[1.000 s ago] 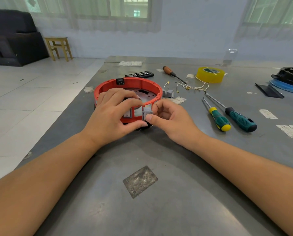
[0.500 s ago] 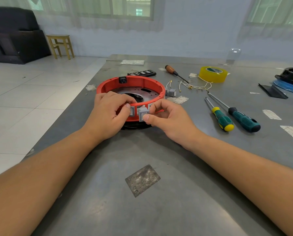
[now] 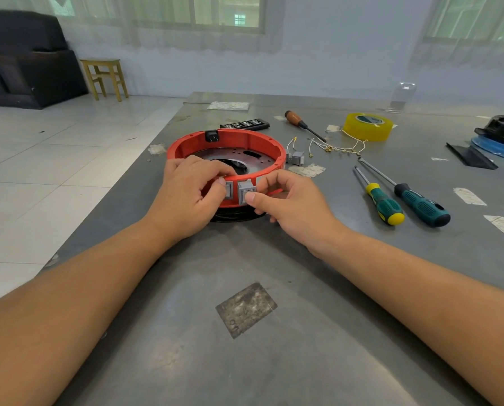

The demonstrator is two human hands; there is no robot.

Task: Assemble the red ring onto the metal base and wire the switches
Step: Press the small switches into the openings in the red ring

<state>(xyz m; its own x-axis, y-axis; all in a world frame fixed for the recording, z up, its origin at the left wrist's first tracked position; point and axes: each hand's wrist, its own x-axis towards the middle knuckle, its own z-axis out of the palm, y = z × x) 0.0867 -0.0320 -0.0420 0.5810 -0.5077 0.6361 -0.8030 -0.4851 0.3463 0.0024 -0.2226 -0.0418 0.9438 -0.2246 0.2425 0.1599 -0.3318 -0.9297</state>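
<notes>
On the tabletop [image 3: 303, 332], the left hand [image 3: 186, 197] grips the red ring's [image 3: 262, 145] near wall; the right hand [image 3: 285, 203] pinches a grey switch [image 3: 245, 191] there.

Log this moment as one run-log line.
stage: fitting switch into ring | left hand: holds ring | right hand: pinches switch at near wall | base: inside ring | wires: loose

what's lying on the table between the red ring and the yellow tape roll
In the head view: loose grey switches, white wires and the brown-handled screwdriver lie between red ring and tape roll.
</notes>
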